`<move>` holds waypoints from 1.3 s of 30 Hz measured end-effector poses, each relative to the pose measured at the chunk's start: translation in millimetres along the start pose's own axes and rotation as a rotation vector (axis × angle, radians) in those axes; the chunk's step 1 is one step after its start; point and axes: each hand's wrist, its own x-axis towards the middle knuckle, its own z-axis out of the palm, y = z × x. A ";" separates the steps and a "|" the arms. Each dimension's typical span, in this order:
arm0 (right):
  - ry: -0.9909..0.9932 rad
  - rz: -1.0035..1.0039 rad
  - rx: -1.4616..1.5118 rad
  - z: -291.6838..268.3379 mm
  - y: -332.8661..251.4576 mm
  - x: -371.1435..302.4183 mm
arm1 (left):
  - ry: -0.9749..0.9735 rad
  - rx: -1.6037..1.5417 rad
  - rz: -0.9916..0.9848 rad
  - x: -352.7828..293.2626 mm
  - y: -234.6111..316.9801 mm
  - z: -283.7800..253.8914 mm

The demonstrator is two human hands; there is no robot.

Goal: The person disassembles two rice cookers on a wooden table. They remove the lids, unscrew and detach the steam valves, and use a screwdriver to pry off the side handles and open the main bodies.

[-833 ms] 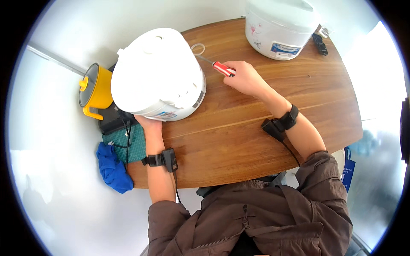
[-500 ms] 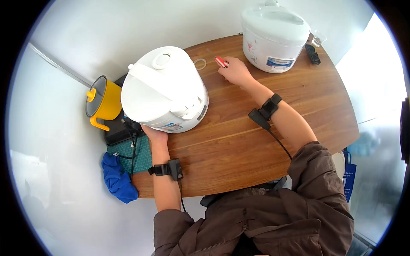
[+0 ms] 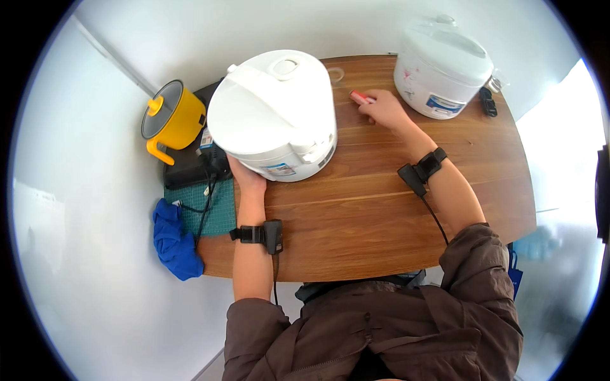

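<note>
A white rice cooker (image 3: 267,105) with a carry handle across its lid stands on the left part of the table. My left hand (image 3: 251,181) holds its lower left side, and the fingers are hidden behind and under the body. Right of the cooker, my right hand (image 3: 386,110) is closed around a small red-and-white-handled tool (image 3: 361,97) that points to the far left. Its tip is too thin to make out. A pale ring (image 3: 343,75), like a tape roll, lies beyond the tool, near the cooker.
A second white rice cooker (image 3: 438,70) stands at the far right, near a black strap (image 3: 488,102) and a small clear cup (image 3: 494,84). On the left are a yellow pot (image 3: 184,124), black cables, a green cutting mat (image 3: 219,213) and a blue cloth (image 3: 175,244) over the table edge.
The view has shifted, so most things sit further right in the picture. My right hand keeps the tool, now turned flatter. My left hand stays at the cooker's side.
</note>
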 end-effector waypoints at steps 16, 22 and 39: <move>0.177 -0.215 0.670 -3.8 -6.6 -84.8 | 0.069 0.035 0.063 -7.6 0.9 6.6; 0.115 -0.098 0.712 -17.0 11.2 -123.9 | 0.071 0.020 0.109 -21.3 -5.0 29.1; 0.202 -0.405 0.604 -48.4 18.5 -166.3 | 0.040 0.133 0.148 -28.4 -22.4 42.2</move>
